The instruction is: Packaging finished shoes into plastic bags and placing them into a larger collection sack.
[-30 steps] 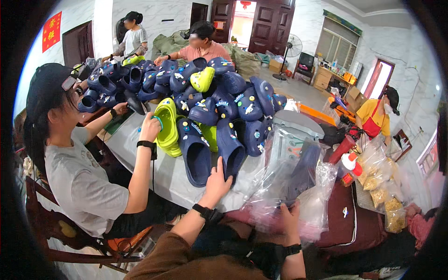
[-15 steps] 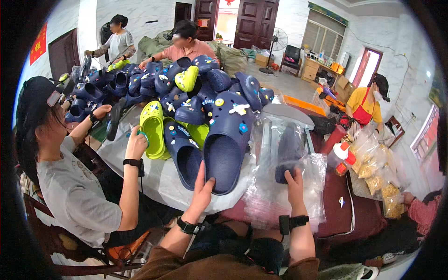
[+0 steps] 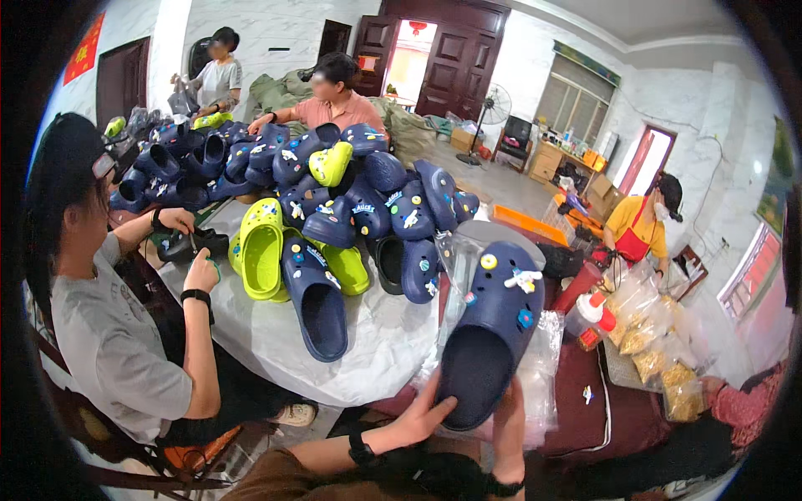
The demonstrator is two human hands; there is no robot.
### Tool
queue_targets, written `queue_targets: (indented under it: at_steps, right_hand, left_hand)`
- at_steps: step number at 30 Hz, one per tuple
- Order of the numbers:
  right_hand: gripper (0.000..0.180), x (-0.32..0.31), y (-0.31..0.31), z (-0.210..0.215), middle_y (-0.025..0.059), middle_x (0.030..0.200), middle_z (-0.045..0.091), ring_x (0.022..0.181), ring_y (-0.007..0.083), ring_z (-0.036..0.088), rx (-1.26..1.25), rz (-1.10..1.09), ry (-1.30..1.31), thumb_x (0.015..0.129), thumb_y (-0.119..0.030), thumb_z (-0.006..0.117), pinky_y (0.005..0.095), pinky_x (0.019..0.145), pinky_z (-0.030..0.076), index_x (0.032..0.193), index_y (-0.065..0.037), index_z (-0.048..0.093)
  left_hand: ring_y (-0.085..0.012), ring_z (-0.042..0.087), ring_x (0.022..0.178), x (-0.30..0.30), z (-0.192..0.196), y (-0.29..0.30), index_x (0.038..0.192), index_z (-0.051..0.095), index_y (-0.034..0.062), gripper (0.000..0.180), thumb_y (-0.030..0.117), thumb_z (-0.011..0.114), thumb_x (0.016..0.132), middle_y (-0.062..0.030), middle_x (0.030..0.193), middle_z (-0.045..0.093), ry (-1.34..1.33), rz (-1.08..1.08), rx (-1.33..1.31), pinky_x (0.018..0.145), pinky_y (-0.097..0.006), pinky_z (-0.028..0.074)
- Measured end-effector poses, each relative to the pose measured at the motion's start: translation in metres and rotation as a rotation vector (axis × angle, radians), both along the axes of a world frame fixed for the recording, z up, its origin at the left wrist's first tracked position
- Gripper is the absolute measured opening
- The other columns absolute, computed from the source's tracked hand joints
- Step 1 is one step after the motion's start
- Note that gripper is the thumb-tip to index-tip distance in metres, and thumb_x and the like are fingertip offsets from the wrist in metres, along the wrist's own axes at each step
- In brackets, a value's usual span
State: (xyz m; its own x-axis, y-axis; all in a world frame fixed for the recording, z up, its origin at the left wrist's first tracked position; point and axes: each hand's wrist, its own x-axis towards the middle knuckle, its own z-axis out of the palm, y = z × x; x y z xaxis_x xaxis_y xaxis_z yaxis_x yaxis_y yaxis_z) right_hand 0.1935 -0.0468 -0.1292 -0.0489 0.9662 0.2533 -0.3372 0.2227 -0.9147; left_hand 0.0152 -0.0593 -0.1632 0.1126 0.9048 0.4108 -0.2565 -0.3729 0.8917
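Note:
A navy clog with coloured charms on its toe is held up in front of me, toe pointing away. My left hand is closed on its heel, thumb over the rim. My right hand is behind the clog's right side; its fingers are hidden, so whether it still holds the dark shoe is not visible. Clear plastic bags lie under and beside the clog. To the left, a lime clog and another navy clog rest on the white-covered table.
A large heap of navy clogs spans the table's far side. A co-worker at left holds a dark shoe; other people sit or stand beyond. A white-and-red bottle and bags of small yellowish pieces stand at right.
My left hand has lifted the navy clog off the table and carried it right, over the plastic bags. My right hand has gone behind it, and the view has shifted.

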Motion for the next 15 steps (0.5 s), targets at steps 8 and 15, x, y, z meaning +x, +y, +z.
queue_targets:
  at_steps: [8, 15]
  right_hand:
    - [0.088, 0.032, -0.048, -0.011, 0.0139, 0.134, 0.046, 0.123, 0.0250, 0.045, -0.088, -0.185, -0.080, 0.069, -0.007, 0.071, 0.0388, 0.107, 0.033, 0.145, 0.002, 0.027]
    - [0.076, 0.052, -0.065, -0.021, 0.0175, 0.138, 0.043, 0.124, 0.0293, 0.046, -0.086, -0.471, -0.077, 0.072, -0.011, 0.060, 0.0394, 0.106, 0.033, 0.142, 0.003, 0.035]
  left_hand:
    - [-0.0296, 0.036, 0.136, -0.019, 0.066, 0.015, 0.143, 0.040, 0.0035, 0.073, 0.024, 0.074, 0.083, -0.0179, 0.145, 0.041, 0.478, -0.337, -0.072, 0.110, -0.037, 0.029]
    - [-0.0453, 0.037, 0.126, -0.026, 0.100, 0.054, 0.138, 0.043, 0.0085, 0.084, 0.031, 0.084, 0.068, -0.0259, 0.138, 0.038, 0.748, 0.793, 0.434, 0.105, -0.050, 0.033]
